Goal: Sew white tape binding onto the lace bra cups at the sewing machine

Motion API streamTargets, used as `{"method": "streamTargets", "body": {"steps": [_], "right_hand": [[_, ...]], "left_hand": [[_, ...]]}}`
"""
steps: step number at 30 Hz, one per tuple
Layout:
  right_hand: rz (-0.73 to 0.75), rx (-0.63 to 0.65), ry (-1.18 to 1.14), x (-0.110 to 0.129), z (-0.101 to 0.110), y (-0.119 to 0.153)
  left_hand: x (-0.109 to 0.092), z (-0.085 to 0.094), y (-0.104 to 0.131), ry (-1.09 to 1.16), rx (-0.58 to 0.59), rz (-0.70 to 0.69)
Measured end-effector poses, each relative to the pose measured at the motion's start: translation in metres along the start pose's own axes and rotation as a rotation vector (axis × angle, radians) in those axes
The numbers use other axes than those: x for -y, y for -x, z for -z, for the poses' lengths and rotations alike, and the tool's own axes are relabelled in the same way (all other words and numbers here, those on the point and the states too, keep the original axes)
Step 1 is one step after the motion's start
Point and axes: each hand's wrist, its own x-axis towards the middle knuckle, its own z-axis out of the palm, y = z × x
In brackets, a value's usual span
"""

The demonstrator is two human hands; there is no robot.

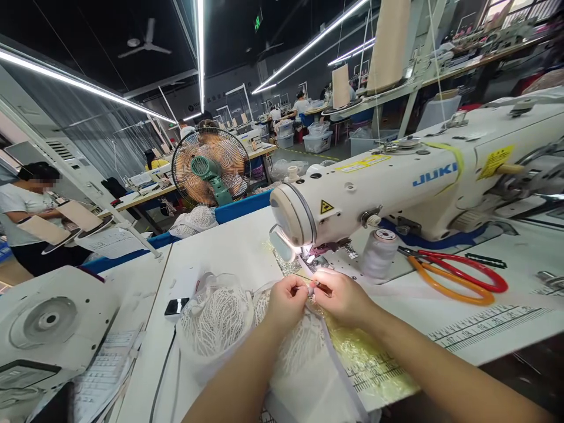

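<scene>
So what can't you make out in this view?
All in the head view:
- the bit of fabric in the grip of the left hand and right hand: behind fingers
- the machine's needle: lost in glare
- the scissors' tips: behind the spool
- writing on the papers: too small, blurred

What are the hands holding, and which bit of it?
The left hand and the right hand pinch the sheer white lace fabric by its far end; their fingers hide the exact spot.
</scene>
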Motion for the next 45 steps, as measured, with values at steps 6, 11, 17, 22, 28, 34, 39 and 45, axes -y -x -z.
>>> {"method": "streamTargets", "body": {"steps": [6, 11, 17, 22, 28, 34, 39, 45], "right_hand": [[-0.095, 0.042, -0.132, -0.001, 0.005, -0.001], [-0.140, 0.104, -0.313, 0.001, 0.009, 0.002], [-0.069, 0.092, -0.198, 0.001, 0.005, 0.002], [-0.069, -0.013, -0.082, 0.000, 0.013, 0.003], [-0.125, 0.115, 0.123, -0.023, 0.056, 0.039], [-0.149, 0.171, 0.493, -0.058, 0.075, 0.071], [0.012, 0.021, 0.521, -0.061, 0.066, 0.069], [-0.210, -0.186, 0.538, -0.107, 0.101, 0.061]], "left_hand": [[-0.001, 0.002, 0.001, 0.033, 0.028, 0.047], [0.006, 0.001, 0.000, 0.063, 0.020, 0.010], [0.010, 0.002, 0.000, 0.045, 0.012, -0.051], [0.005, 0.002, 0.003, 0.105, 0.025, -0.049], [-0.001, 0.004, 0.004, 0.245, 0.028, 0.002], [0.000, 0.007, 0.003, 0.261, 0.074, 0.007], [-0.004, 0.011, 0.005, 0.323, 0.061, 0.039], [-0.002, 0.014, 0.005, 0.335, 0.055, 0.029]]}}
